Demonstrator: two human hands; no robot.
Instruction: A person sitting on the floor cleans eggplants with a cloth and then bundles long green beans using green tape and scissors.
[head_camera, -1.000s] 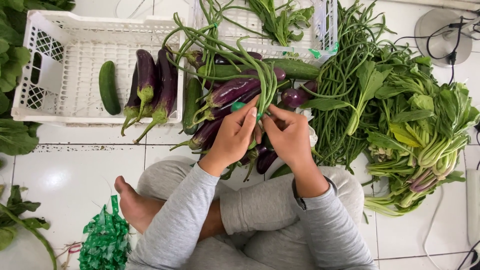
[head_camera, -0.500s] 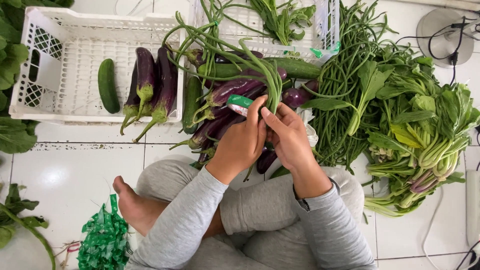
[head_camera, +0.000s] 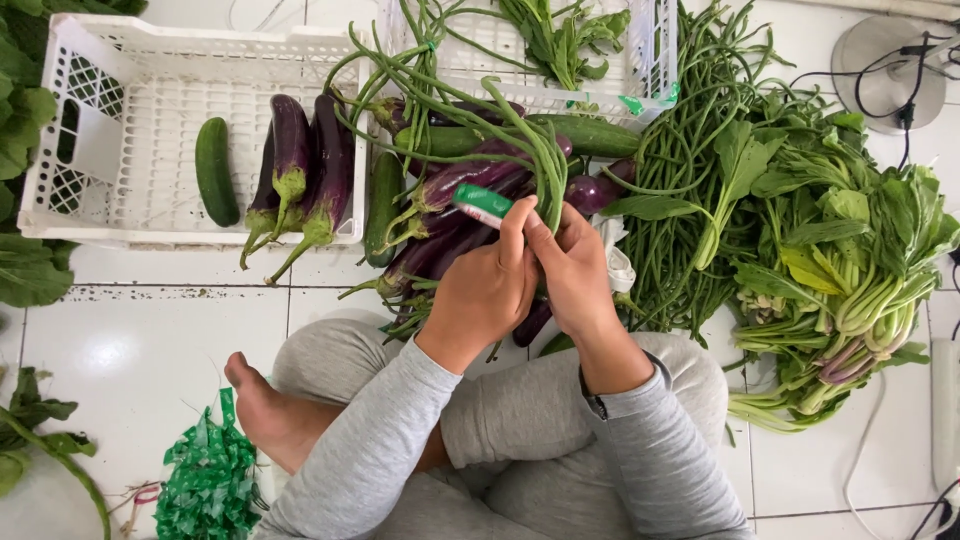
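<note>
Two hands meeting just in front of the eggplant pile (head_camera: 455, 215). Left hand (head_camera: 485, 290) pinching a green tape strip (head_camera: 482, 203) at its fingertips, strip's long axis slanting up-left away from them. Right hand (head_camera: 572, 270) closed beside it, holding a bundle of long beans (head_camera: 520, 140) arching up over the pile. Left of the pile, white crate (head_camera: 90, 60) with cucumber (head_camera: 216, 170); right of it, leafy greens (head_camera: 850, 260).

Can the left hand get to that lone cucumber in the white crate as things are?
Probably yes. The cucumber lies uncovered in the open-topped white crate, but the left hand is holding green tape now.
</note>
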